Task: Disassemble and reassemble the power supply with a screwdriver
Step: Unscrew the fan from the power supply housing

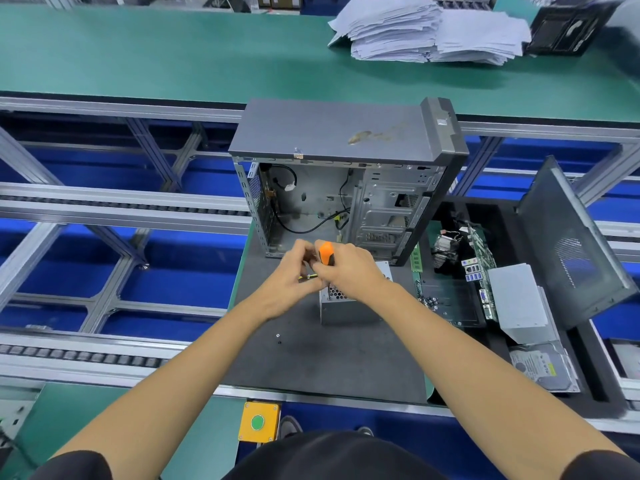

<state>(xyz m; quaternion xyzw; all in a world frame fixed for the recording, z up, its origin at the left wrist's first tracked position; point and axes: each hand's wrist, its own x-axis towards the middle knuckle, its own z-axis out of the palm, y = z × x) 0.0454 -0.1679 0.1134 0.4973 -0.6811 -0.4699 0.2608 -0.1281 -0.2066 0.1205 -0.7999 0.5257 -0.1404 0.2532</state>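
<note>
Grey metal supply, honeycomb vent up, stands on the mat; right hand grips the orange screwdriver, left hand pinches wires.

The power supply is a gray metal box with small holes. It sits on the dark surface. The screwdriver has an orange handle and stands upright over it.

Screwdriver tip hidden behind hands (power supply half-covered).
</note>
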